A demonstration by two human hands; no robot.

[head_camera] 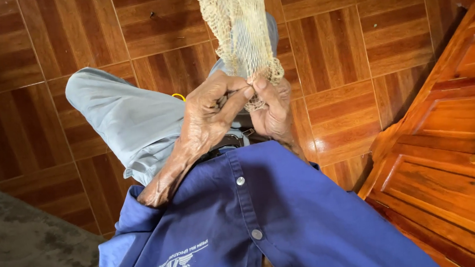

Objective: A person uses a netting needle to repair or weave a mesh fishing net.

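Observation:
A pale beige net (240,29) hangs down from the top of the view to my hands. My left hand (210,110) pinches the net's lower edge between thumb and fingers. My right hand (273,108) grips the same bunched edge right beside it, fingertips touching the mesh. Both hands are held above my lap, over my grey trousers (129,121) and blue buttoned shirt (254,220). What is between the fingers besides the mesh is hidden.
Wooden parquet floor (40,57) surrounds me. A wooden cabinet with drawers and round knobs (458,153) stands at the right. A grey mat (24,245) lies at the lower left. A small yellow loop (178,96) shows by my knee.

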